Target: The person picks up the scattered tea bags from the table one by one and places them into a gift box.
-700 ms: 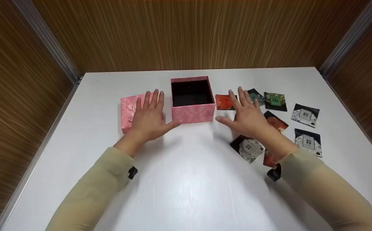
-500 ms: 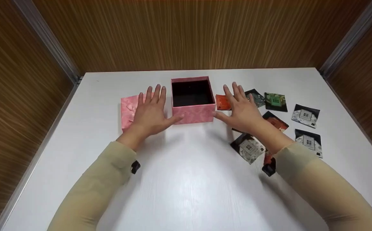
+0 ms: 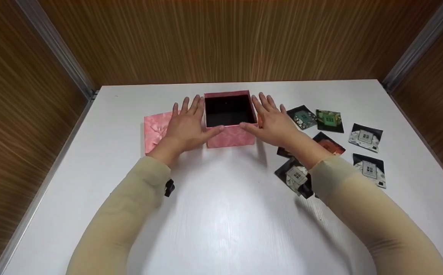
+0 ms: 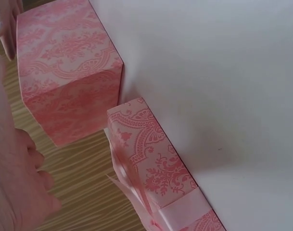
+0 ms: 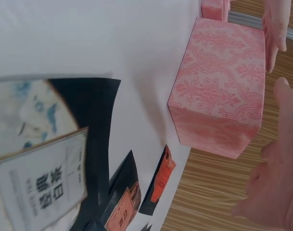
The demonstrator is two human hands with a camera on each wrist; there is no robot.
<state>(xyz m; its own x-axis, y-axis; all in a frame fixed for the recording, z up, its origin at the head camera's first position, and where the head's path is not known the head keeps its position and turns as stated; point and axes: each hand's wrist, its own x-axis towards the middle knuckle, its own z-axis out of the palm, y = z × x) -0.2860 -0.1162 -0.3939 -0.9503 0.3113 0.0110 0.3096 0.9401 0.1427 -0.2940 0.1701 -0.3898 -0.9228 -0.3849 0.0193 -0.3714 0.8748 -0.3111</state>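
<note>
A pink patterned box (image 3: 231, 136) with a dark inside stands open-topped at the table's middle back. To its left is my left hand (image 3: 187, 130), fingers straight and thumb toward the box's front rim. My right hand (image 3: 277, 124) mirrors it on the right, also with straight fingers. In the left wrist view a gap shows between the left hand (image 4: 21, 183) and the box (image 4: 69, 72). The right wrist view likewise shows the right hand (image 5: 286, 163) apart from the box (image 5: 218, 82). A pink lid (image 3: 154, 130) with a ribbon bow lies partly behind my left hand.
Several flat printed sachets lie on the right, among them a green one (image 3: 329, 120), a white-and-black one (image 3: 366, 137) and an orange one (image 3: 329, 144). My right hand and forearm cover some of them. A wood-grain wall (image 3: 221, 42) stands behind the white table (image 3: 214, 214).
Both hands have moved inward and forward to the box's sides, the right one leftward from over the sachets. The box and lid look unmoved.
</note>
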